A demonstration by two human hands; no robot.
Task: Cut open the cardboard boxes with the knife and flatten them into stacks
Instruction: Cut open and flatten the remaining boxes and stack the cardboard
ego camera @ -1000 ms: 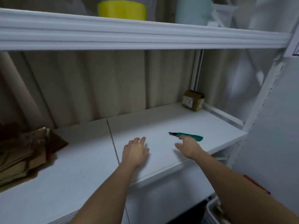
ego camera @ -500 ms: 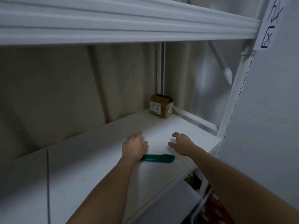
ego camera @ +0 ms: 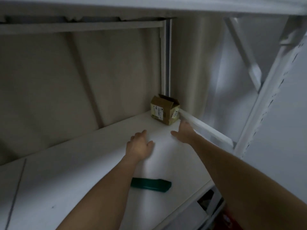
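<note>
A small brown cardboard box with white labels stands in the back right corner of the white shelf, its top flaps partly raised. My right hand reaches toward it with fingers stretched, just short of the box's lower right corner, holding nothing. My left hand lies lower and to the left over the shelf, fingers loosely extended, empty. The green utility knife lies flat on the shelf near its front edge, between my forearms, with no hand on it.
The upper shelf hangs low overhead. A beige curtain-like backing closes the rear. A white side rail and upright post bound the right end. Below the shelf edge at lower right are dark and red items.
Both hands have moved deeper along the shelf toward the box, leaving the knife behind near the front edge. The view has shifted right and closer to the corner.
</note>
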